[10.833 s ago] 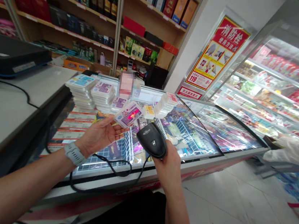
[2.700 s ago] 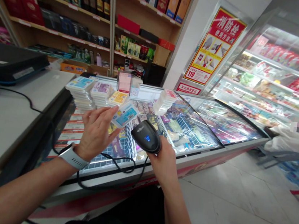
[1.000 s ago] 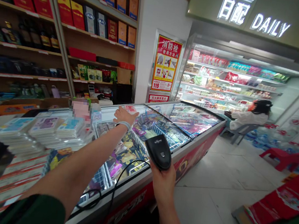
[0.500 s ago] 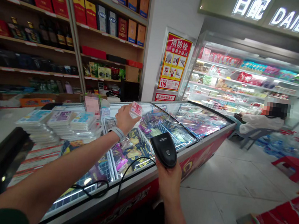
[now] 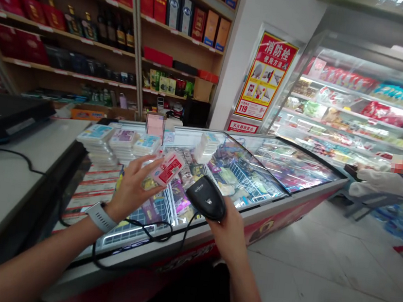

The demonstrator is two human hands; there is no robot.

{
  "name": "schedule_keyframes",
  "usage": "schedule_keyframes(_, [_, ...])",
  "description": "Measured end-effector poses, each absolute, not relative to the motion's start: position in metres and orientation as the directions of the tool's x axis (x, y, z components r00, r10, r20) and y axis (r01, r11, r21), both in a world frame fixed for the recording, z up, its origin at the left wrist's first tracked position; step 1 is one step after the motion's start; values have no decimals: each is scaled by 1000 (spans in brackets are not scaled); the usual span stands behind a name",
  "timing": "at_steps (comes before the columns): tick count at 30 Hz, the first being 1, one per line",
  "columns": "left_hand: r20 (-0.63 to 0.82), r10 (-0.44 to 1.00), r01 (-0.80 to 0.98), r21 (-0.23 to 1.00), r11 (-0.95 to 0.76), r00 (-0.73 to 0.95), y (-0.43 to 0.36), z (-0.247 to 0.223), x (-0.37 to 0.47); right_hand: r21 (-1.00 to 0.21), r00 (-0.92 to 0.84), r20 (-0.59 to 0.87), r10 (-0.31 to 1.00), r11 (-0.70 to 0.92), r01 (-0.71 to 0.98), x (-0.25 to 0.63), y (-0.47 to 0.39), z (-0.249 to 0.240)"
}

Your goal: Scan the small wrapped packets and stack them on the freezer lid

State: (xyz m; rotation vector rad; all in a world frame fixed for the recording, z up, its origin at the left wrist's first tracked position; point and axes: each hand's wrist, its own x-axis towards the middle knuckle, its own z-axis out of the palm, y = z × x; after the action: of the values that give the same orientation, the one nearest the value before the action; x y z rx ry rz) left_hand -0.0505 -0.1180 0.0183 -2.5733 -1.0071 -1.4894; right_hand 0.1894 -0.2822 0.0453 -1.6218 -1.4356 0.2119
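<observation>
In my left hand (image 5: 133, 186), which wears a light watch band, is a small flat plastic pack with a red label (image 5: 168, 168), tilted and gripped at its edge between thumb and fingers. My right hand (image 5: 227, 227) is wrapped round a black barcode scanner (image 5: 206, 197), its head close to the right of the pack. A black cable (image 5: 161, 238) runs from the scanner across the freezer edge. Behind the hands, a white stack of similar packs (image 5: 207, 148) stands on the freezer glass. Several stacks with blue and purple labels (image 5: 122, 139) stand to the left.
A glass-topped chest freezer (image 5: 252, 216) with wire baskets of bagged food stretches away to the right. At left is a white counter (image 5: 12, 167) bearing a black device (image 5: 7, 117). Shelves of boxes and bottles (image 5: 178, 40) line the back. A person in white (image 5: 381, 180) sits by the refrigerated display.
My left hand has drawn back toward me with the red-labelled pack, uncovering the white stack behind. The scanner is now nearer the pack. The view has turned left.
</observation>
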Motion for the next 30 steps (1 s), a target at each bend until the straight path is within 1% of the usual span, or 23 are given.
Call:
schedule_keyframes(3, [782, 526, 531, 305, -791, 335, -117, 14, -57, -675, 247, 418, 874, 117, 728, 184, -278, 42])
schedule_keyframes(7, [793, 494, 516, 273, -812, 356, -118, 14, -58, -649, 227, 417, 880, 114, 752, 181, -274, 41])
schedule_keyframes(14, [815, 462, 506, 250, -825, 351, -122, 16, -57, -647, 224, 404, 887, 104, 756, 181, -270, 43])
schedule_keyframes(17, [812, 465, 506, 253, -825, 353, -122, 15, -57, -644, 211, 408, 888, 116, 756, 181, -269, 42])
schedule_keyframes(22, [806, 478, 508, 265, -819, 350, -124, 16, -56, -655, 237, 389, 890, 86, 751, 180, -270, 43])
schedule_keyframes(26, [785, 511, 527, 286, -800, 349, -125, 17, -55, -654, 240, 386, 891, 81, 752, 179, -271, 45])
schedule_keyframes(30, [796, 494, 524, 270, -808, 351, -123, 15, -57, -645, 236, 391, 890, 82, 759, 180, -270, 43])
